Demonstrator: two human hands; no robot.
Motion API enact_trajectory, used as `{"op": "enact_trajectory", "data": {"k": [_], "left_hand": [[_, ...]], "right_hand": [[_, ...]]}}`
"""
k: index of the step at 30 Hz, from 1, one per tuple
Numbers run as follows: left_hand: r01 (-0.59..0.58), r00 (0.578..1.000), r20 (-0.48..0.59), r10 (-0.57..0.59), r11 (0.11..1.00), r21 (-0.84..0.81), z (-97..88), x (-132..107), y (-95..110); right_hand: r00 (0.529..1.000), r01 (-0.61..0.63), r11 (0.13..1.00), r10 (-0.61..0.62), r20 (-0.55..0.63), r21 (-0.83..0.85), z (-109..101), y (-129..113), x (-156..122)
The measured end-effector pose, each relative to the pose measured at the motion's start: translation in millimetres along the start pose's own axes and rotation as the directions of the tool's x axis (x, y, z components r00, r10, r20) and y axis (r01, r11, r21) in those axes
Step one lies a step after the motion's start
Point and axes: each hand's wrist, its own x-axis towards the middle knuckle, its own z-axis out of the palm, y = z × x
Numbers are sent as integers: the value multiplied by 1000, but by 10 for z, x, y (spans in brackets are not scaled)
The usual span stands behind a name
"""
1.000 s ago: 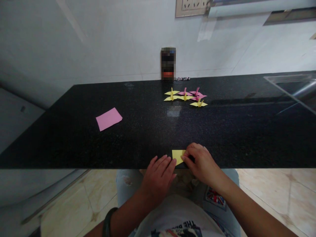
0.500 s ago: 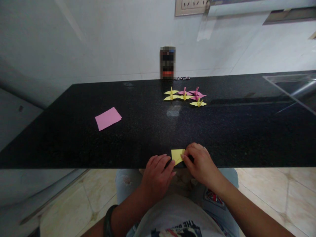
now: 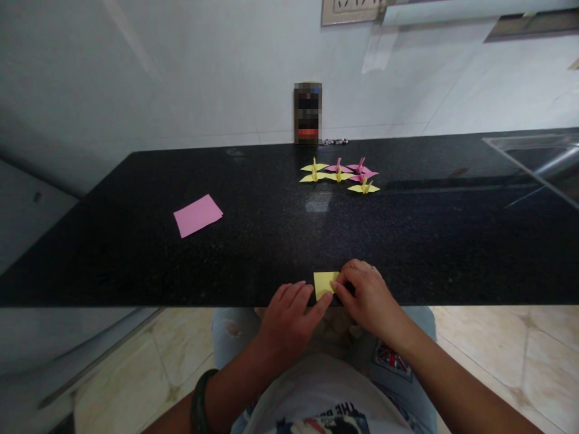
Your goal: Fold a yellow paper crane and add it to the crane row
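Note:
A small yellow square of folded paper [image 3: 323, 282] lies at the front edge of the black counter. My right hand [image 3: 364, 295] pinches its right side between thumb and forefinger. From the lower left, my left hand [image 3: 292, 316] touches the paper's lower edge with its outstretched thumb. The other left fingers lie stretched over the counter edge, just left of the paper and apart from the thumb. The underside of the paper is hidden.
Several yellow and pink paper cranes [image 3: 338, 175] stand in a group further back. A pink paper stack [image 3: 198, 215] lies at the left. A blurred-out upright object [image 3: 308, 114] leans at the wall. A clear-edged panel [image 3: 534, 163] is at the far right.
My left thumb has slid to the right along the paper's lower edge. The paper's lower right part now looks fuller and squarer. My right hand has barely moved.

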Motion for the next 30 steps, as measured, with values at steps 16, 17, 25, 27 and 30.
{"op": "enact_trajectory", "data": {"k": [16,17,25,27,30], "left_hand": [[-119,992,-48,120,993,23,-61,-27,-68],[-129,990,-53,130,992,16,-75,-32,-74],[-8,999,-41,10,999,41,-20,16,50],[26,999,-39,-25,999,31,1,26,84],[59,998,-37,-58,998,20,3,28,108]], "right_hand": [[1000,-7,1000,7,14,7,-1,15,9],[1000,-7,1000,7,14,11,-3,14,9],[1000,2,999,-2,-7,42,2,20,9],[999,16,998,-13,-45,67,1,43,-22],[982,70,994,-54,-183,81,-12,81,-137]]}}
